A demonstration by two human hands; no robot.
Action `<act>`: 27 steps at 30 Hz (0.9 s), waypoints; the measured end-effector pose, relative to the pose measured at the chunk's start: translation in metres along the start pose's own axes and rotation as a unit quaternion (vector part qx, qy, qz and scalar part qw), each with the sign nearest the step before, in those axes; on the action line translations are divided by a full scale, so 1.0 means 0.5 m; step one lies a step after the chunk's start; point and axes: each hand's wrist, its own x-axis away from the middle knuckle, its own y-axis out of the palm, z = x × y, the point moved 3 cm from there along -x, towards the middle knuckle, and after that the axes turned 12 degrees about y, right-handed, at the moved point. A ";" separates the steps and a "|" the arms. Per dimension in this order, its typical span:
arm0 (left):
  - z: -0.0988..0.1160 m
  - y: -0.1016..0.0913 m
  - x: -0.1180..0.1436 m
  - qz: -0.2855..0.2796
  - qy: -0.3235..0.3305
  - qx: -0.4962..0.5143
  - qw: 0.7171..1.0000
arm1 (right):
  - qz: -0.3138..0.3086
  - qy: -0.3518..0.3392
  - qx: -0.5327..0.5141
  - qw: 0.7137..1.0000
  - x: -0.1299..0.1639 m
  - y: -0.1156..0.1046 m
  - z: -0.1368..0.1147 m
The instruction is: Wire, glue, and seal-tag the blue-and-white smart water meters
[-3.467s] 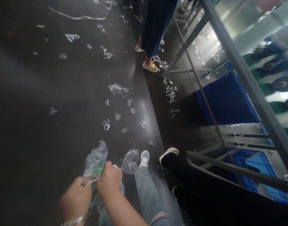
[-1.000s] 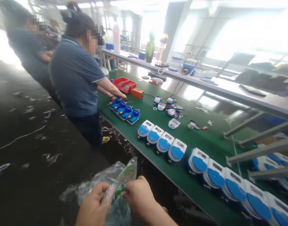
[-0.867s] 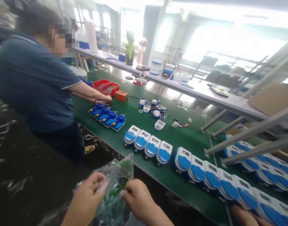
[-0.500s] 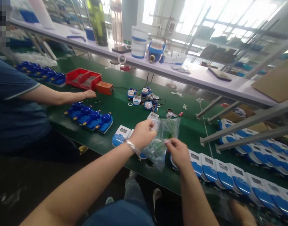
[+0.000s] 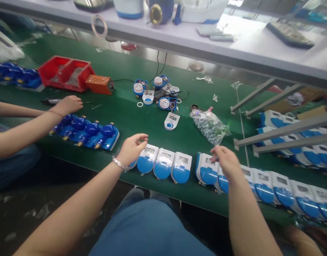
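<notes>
My left hand, with a bracelet at its wrist, hovers at the left end of a short row of white-and-blue water meters. Its fingers are loosely curved, the thumb apart from them, with nothing held. Over a longer row of the same meters is my right hand, also empty, its fingers bent and slightly apart. It partly covers the meters below it. Beyond it, a clear plastic bag full of small pale pieces lies on the green table.
On the left, a co-worker's hand is above blue meter bodies, near a screwdriver-like tool. Behind are a red two-part bin, an orange box and opened meters. A raised shelf crosses the back; metal legs stand right.
The plastic bag has left my hands and now lies on the table. My hands have moved apart. My view has tipped downward, and the co-worker's hand is by the blue meter bodies.
</notes>
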 end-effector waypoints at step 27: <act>-0.189 0.099 0.249 -0.343 0.098 -0.028 0.934 | -0.127 0.156 -0.037 0.979 0.365 0.364 0.196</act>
